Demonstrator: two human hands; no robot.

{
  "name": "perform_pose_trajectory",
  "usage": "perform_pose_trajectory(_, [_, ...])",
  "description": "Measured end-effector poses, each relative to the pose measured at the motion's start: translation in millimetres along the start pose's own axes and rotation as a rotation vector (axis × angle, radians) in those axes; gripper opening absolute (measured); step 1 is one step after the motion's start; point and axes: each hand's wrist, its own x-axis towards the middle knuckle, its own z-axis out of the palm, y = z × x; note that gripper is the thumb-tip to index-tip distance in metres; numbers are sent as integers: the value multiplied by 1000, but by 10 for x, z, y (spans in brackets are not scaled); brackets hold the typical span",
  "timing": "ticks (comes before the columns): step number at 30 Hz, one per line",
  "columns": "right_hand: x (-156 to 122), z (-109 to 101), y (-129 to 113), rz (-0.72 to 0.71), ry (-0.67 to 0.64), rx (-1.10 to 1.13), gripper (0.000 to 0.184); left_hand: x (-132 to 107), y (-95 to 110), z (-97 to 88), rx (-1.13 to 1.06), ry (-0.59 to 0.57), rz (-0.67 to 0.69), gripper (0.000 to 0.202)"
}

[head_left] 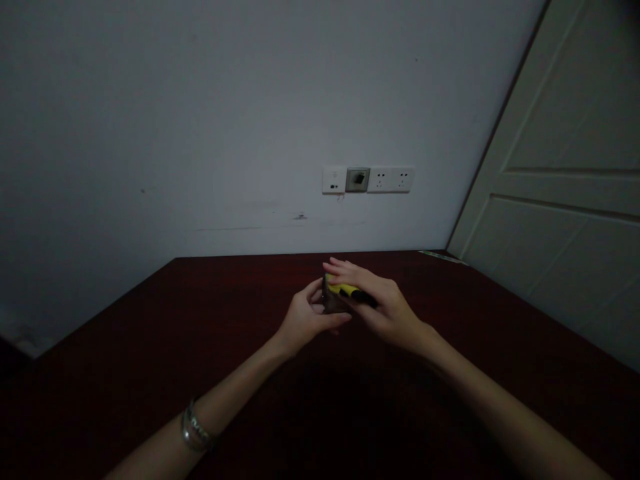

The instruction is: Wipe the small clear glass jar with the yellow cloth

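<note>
My left hand and my right hand meet above the middle of the table. My right hand grips a yellow and black marker, its fingers wrapped over the barrel. My left hand's fingers and thumb curl around a small dark object, possibly a translucent brown case. The right hand partly covers that object, and its exact shape is hidden. A metal bracelet circles my left wrist.
A dark red tabletop meets a white wall at its far edge. A wall panel of sockets sits above that edge. A white panelled door stands at the right, with a thin pale strip in the far corner.
</note>
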Motion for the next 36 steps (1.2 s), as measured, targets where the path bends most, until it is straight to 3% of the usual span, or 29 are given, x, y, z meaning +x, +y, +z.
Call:
perform_pose_trajectory(3, [-8, 3, -16, -92, -88, -97, 45, 11, -2, 8, 2, 61, 10, 70])
perform_pose_trajectory(6, [0, 0, 5, -86, -113, -106, 45, 25, -8, -9, 29, 52, 21, 72])
perform_pose_trajectory(11, [13, 3, 96, 67, 27, 9, 33, 31, -60, -60, 60, -33, 77, 76])
perform_pose_trajectory(15, [18, 14, 82, 171, 97, 13, 27, 8, -89, -51, 86, -20, 100, 84])
perform_pose_trajectory(20, [17, 4, -61, 24, -9, -163, 36, 11, -48, 1, 101, 11, 113, 81])
perform_pose_trajectory(28, [22, 45, -173, -103, -197, -346, 50, 50, 49, 53, 107, 136, 166, 46])
perform_pose_trajectory(36, [61, -88, -62, 5, -64, -216, 37, -38, 11, 60, 164, 39, 120, 73])
